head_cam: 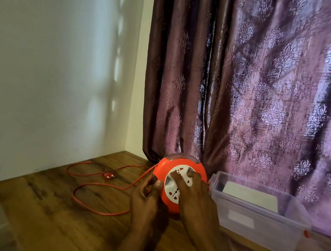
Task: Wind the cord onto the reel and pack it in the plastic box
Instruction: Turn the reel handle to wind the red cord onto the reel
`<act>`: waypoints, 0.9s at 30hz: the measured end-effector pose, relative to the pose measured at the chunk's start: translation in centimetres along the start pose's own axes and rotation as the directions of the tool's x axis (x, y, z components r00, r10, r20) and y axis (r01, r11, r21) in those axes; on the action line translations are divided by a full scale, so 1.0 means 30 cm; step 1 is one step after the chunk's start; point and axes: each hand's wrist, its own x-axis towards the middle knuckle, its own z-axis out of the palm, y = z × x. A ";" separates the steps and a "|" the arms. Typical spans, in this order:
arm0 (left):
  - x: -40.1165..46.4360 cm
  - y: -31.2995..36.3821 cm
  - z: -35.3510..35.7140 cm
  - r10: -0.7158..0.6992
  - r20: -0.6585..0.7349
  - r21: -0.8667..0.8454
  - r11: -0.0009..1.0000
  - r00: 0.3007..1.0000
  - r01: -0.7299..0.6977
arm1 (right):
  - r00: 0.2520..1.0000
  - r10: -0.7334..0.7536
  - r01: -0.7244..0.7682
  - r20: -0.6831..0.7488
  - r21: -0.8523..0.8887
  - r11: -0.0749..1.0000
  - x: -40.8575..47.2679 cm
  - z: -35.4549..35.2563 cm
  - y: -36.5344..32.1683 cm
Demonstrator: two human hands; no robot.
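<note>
Your right hand [193, 196] lies fingers spread on the reel's [178, 183] white socket face; your left hand [146, 196] curls round its rim at 9 o'clock. Cord [97, 185] loops loose over the table [56, 215] toward 9 o'clock, plug [109, 176] at the end; open plastic box [256, 212] just beside the reel at 3 o'clock
</note>
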 end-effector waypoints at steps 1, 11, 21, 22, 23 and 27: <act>0.000 -0.002 0.000 -0.006 -0.007 0.004 1.000 1.000 0.006 | 1.000 -0.024 0.024 0.020 -0.022 0.999 0.001 0.000 0.002; -0.010 0.016 0.007 -0.028 -0.009 -0.021 0.999 1.000 0.028 | 0.996 -0.053 0.058 0.068 -0.081 0.995 0.006 -0.021 0.033; -0.010 0.024 0.012 -0.022 -0.035 0.007 1.000 0.999 0.022 | 0.940 0.331 -0.285 -0.079 0.345 0.894 0.005 -0.011 0.005; -0.009 0.024 0.011 -0.019 -0.042 0.012 1.000 0.999 0.020 | 0.948 0.307 -0.270 -0.082 0.307 0.913 0.002 -0.013 0.001; -0.008 0.024 0.011 -0.019 -0.047 0.008 1.000 0.999 0.019 | 0.960 0.263 -0.235 -0.094 0.238 0.942 -0.001 -0.016 0.000; -0.008 0.041 0.015 -0.023 -0.073 -0.033 0.999 0.997 0.021 | 0.992 0.069 -0.066 -0.107 0.032 0.997 -0.004 -0.020 0.004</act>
